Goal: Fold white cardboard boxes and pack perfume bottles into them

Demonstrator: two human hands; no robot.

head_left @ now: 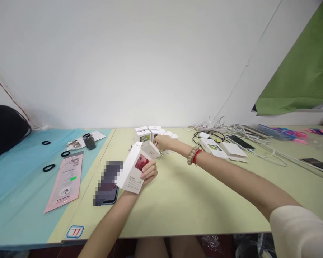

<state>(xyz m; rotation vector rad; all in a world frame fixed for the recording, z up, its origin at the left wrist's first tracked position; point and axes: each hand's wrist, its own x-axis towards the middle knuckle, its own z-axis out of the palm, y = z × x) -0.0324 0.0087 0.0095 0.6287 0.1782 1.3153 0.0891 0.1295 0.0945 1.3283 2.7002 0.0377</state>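
Note:
My left hand (148,172) is wrapped round a white carton (133,169) with a red picture on its side, held tilted above the yellow-green table (183,200). The carton's top flap stands open. My right hand (161,142) reaches to that open flap, fingers pinched at its edge; a bead bracelet and a red string circle the wrist. Just behind the hands stands a cluster of small white boxes (146,133).
A phone (107,186) lies left of the carton. A pink packet (66,181), black rings (48,167) and a small dark jar (89,141) rest on the blue sheet. To the right lie more white boxes (222,147), cables (237,130) and another phone (316,164).

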